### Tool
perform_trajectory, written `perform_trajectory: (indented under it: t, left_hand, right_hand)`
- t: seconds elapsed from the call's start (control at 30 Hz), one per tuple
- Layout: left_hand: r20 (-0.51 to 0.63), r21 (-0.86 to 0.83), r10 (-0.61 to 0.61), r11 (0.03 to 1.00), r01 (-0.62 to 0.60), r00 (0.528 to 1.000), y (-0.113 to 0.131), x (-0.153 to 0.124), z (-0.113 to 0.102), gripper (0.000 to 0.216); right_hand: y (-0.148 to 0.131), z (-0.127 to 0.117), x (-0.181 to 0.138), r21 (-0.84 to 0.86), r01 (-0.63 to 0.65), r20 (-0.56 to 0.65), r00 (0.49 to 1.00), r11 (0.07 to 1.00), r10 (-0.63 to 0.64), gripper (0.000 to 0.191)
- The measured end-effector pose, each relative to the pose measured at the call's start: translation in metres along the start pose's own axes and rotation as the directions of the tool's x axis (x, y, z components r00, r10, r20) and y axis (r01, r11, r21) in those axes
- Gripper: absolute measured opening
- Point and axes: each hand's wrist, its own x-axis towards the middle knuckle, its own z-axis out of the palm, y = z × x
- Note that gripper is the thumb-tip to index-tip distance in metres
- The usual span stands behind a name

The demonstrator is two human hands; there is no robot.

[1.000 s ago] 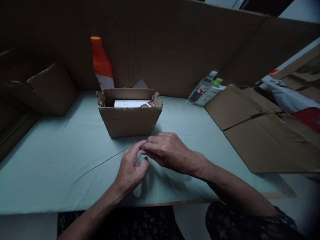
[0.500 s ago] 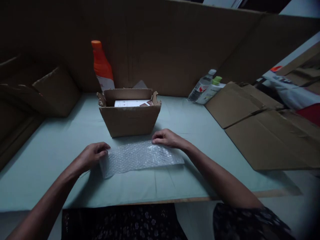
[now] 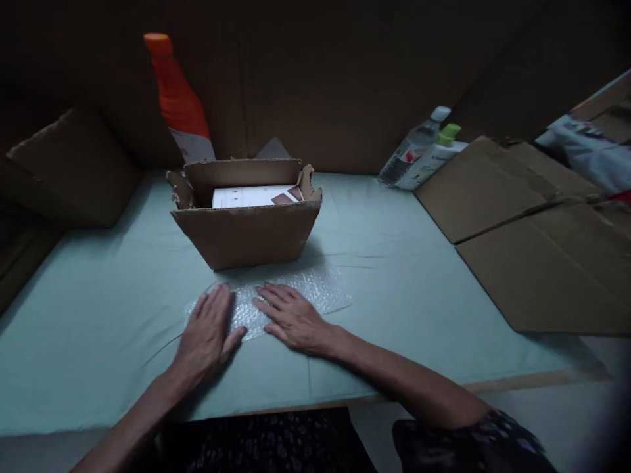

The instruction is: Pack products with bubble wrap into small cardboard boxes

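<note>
A clear strip of bubble wrap (image 3: 320, 288) lies flat on the pale green cloth, just in front of an open cardboard box (image 3: 251, 233). My left hand (image 3: 204, 332) rests palm down across the strip's left part, thumb spread toward the middle. Flat on the centre of the wrap is my right hand (image 3: 290, 318), its fingers stretched out to the left. Both hands are open and hold nothing; they cover part of the sheet. Inside the box a white carton (image 3: 246, 196) with brown squares shows at the top.
An orange bottle (image 3: 180, 98) stands behind the box. At the back right lean a clear plastic bottle (image 3: 411, 148) and a white bottle with a green cap (image 3: 436, 157). Cardboard flaps (image 3: 547, 256) lie on the right, and a cardboard box (image 3: 79, 171) stands left.
Both hands have let go of the wrap's edges and now press flat on it, closer together. The wrap lies flat on the cloth. My view has tilted down slightly.
</note>
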Motion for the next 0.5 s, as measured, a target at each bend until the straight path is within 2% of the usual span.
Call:
perform_trajectory:
  t: [0.07,0.13,0.23,0.3,0.33,0.4,0.5]
  left_hand:
    - [0.059,0.039,-0.103,0.994,0.1,0.993,-0.026,-0.015,-0.005,0.073]
    - [0.08,0.053,-0.176,0.984,0.172,0.981,-0.046,-0.03,-0.015,0.071]
    - [0.106,0.011,-0.207,0.978,0.207,0.973,-0.055,-0.037,-0.027,0.067]
    - [0.092,-0.025,-0.238,0.97,0.242,0.967,-0.05,-0.03,-0.032,0.067]
    - [0.08,-0.039,-0.26,0.964,0.264,0.962,-0.047,-0.024,-0.034,0.068]
    - [0.064,-0.044,-0.303,0.951,0.306,0.951,-0.039,-0.01,-0.035,0.067]
    - [0.084,-0.077,-0.312,0.945,0.318,0.946,-0.031,0.002,-0.034,0.055]
  right_hand:
    - [0.025,-0.004,-0.028,-0.044,-0.113,-0.011,0.994,0.993,0.112,0.057]
    - [0.054,-0.013,-0.061,-0.1,-0.282,-0.081,0.958,0.954,0.275,0.053]
    - [0.088,-0.03,-0.101,-0.12,-0.536,-0.255,0.83,0.836,0.495,0.049]
    - [0.096,-0.037,-0.111,-0.097,-0.64,-0.349,0.739,0.762,0.577,0.049]
    - [0.097,-0.039,-0.111,-0.086,-0.664,-0.374,0.713,0.743,0.594,0.049]
    - [0.094,-0.039,-0.103,-0.075,-0.663,-0.382,0.709,0.745,0.592,0.046]
    - [0.081,-0.035,-0.085,-0.023,-0.582,-0.362,0.763,0.813,0.535,0.028]
